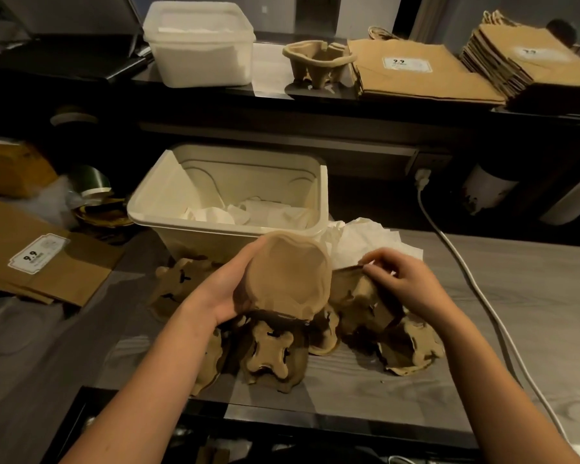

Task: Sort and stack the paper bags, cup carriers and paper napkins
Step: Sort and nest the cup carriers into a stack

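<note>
Your left hand [228, 289] grips a raised cup carrier [288, 276] at centre, fingers wrapped round its side. Your right hand [406, 279], at 3 o'clock of it, pinches the edge of a second carrier [359, 296] on the heap of loose carriers [272, 353]. They lie on a grey wood-grain counter [533, 313]. A dark shelf [315, 128] runs across 12 o'clock with stacked paper bags [416, 72] at 1 o'clock and a lidded white tub [198, 45] at 11. An open cream tub [215, 226] stands just behind the heap, with crumpled napkins [365, 239] beside it. A lone bag [47, 259] lies at 9 o'clock.
</note>
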### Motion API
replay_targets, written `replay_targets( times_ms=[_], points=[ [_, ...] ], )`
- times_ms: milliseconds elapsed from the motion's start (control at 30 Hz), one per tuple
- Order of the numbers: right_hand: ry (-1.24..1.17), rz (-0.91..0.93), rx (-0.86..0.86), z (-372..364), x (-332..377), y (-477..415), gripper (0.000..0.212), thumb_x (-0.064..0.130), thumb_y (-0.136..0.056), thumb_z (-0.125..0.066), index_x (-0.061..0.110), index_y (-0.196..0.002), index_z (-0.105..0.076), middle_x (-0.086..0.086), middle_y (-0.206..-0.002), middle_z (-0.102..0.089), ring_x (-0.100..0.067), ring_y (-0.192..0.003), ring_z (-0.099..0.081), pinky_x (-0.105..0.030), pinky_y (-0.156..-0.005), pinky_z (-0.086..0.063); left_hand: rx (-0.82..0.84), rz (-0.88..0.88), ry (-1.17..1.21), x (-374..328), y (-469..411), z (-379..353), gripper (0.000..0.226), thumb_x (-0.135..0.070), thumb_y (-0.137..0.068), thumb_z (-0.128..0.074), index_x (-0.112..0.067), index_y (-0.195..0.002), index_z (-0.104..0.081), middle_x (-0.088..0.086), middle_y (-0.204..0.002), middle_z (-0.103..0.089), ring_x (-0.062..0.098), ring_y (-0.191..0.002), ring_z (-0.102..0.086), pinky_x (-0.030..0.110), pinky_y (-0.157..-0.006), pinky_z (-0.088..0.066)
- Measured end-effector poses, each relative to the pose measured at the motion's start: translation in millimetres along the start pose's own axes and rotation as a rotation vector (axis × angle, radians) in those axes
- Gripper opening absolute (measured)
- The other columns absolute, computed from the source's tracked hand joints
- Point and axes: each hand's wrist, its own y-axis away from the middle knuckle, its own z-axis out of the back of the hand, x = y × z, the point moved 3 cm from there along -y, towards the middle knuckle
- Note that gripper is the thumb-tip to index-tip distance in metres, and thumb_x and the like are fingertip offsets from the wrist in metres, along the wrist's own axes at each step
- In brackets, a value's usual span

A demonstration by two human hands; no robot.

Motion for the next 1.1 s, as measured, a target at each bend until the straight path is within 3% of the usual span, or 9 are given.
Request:
replay_targets(
  times_ms=[67, 167, 300, 433, 600, 767, 900, 967, 1100],
  points=[
    [-0.040, 0.026, -0.178, 14, 10, 4, 0.022, 0.022, -0.092, -0.054, 0.044, -0.088, -0.053, 0.017, -0.091, -0.055, -0.001, -0.086, -0.054, -0.019, -0.070, -0.045, 0.002, 0.014, -0.017, 1, -2, -2, 0.046, -0.051, -0.093, -0.039, -0.020, -0.114, -0.066, 0.009, -0.113, -0.069, 0.024, -0.104, -0.065, 0.039, -0.090, -0.052],
    [-0.045, 0.130, -0.440, 27, 34, 13, 0.015, 0.019, -0.089, -0.052, 0.034, -0.090, -0.053, 0.022, -0.089, -0.051, 0.001, -0.084, -0.053, -0.017, -0.069, -0.045, 0.023, 0.025, -0.035, 4, -4, -8, 0.052, -0.055, -0.085, -0.047, -0.019, -0.118, -0.065, 0.009, -0.115, -0.068, 0.026, -0.110, -0.062, 0.041, -0.096, -0.047],
    [0.206, 0.434, -0.574, 16, 79, 23, 0.019, 0.026, -0.086, -0.049, 0.016, -0.097, -0.062, 0.017, -0.087, -0.049, 0.001, -0.073, -0.046, -0.011, -0.062, -0.039, -0.063, 0.091, -0.024, 12, -7, -20, 0.065, -0.059, -0.061, -0.063, -0.022, -0.113, -0.066, 0.010, -0.104, -0.071, 0.025, -0.098, -0.066, 0.036, -0.073, -0.054],
    [0.409, 0.627, -0.481, -25, 99, 23, 0.020, 0.025, -0.082, -0.052, 0.015, -0.093, -0.064, 0.001, -0.085, -0.060, -0.007, -0.078, -0.048, -0.017, -0.057, -0.041, 0.057, 0.125, 0.097, 17, -9, -33, 0.061, -0.058, -0.074, -0.054, -0.015, -0.116, -0.065, 0.014, -0.107, -0.069, 0.025, -0.098, -0.066, 0.038, -0.078, -0.055],
    [0.442, 0.664, -0.341, -56, 98, 23, 0.023, 0.031, -0.083, -0.053, 0.015, -0.093, -0.067, 0.000, -0.083, -0.060, -0.014, -0.072, -0.054, -0.021, -0.056, -0.039, 0.026, 0.105, 0.181, 18, -5, -40, 0.055, -0.060, -0.088, -0.044, -0.014, -0.108, -0.066, 0.009, -0.084, -0.071, 0.018, -0.072, -0.069, 0.027, -0.052, -0.054],
    [0.437, 0.686, -0.200, -66, 90, 25, 0.033, 0.041, -0.081, -0.055, 0.017, -0.102, -0.065, 0.003, -0.083, -0.058, -0.011, -0.068, -0.055, -0.019, -0.051, -0.041, 0.065, 0.058, 0.267, 20, 1, -41, 0.066, -0.064, -0.089, -0.030, -0.011, -0.111, -0.063, 0.008, -0.085, -0.073, 0.017, -0.075, -0.071, 0.024, -0.057, -0.055],
    [0.433, 0.684, -0.131, -66, 83, 28, 0.034, 0.043, -0.081, -0.054, 0.018, -0.103, -0.063, 0.006, -0.087, -0.060, -0.006, -0.072, -0.055, -0.009, -0.059, -0.031, 0.050, 0.080, 0.218, 24, 2, -41, 0.056, -0.054, -0.073, -0.058, -0.011, -0.109, -0.067, 0.009, -0.090, -0.071, 0.019, -0.082, -0.070, 0.029, -0.063, -0.056],
    [0.376, 0.669, -0.105, -62, 76, 29, 0.032, 0.042, -0.085, -0.052, 0.020, -0.105, -0.062, 0.007, -0.092, -0.061, -0.001, -0.076, -0.053, -0.007, -0.061, -0.035, -0.011, 0.093, 0.185, 28, -1, -39, 0.045, -0.043, -0.068, -0.066, -0.012, -0.100, -0.070, 0.009, -0.087, -0.069, 0.019, -0.077, -0.069, 0.031, -0.065, -0.055],
    [0.128, 0.437, -0.274, -29, 38, 32, 0.024, 0.038, -0.088, -0.048, 0.023, -0.101, -0.062, 0.012, -0.092, -0.059, 0.001, -0.080, -0.054, -0.019, -0.068, -0.050, -0.038, 0.112, 0.216, 31, -5, -38, 0.031, -0.036, -0.085, -0.059, -0.013, -0.103, -0.068, 0.009, -0.091, -0.071, 0.022, -0.082, -0.068, 0.032, -0.070, -0.055]
  ],
)
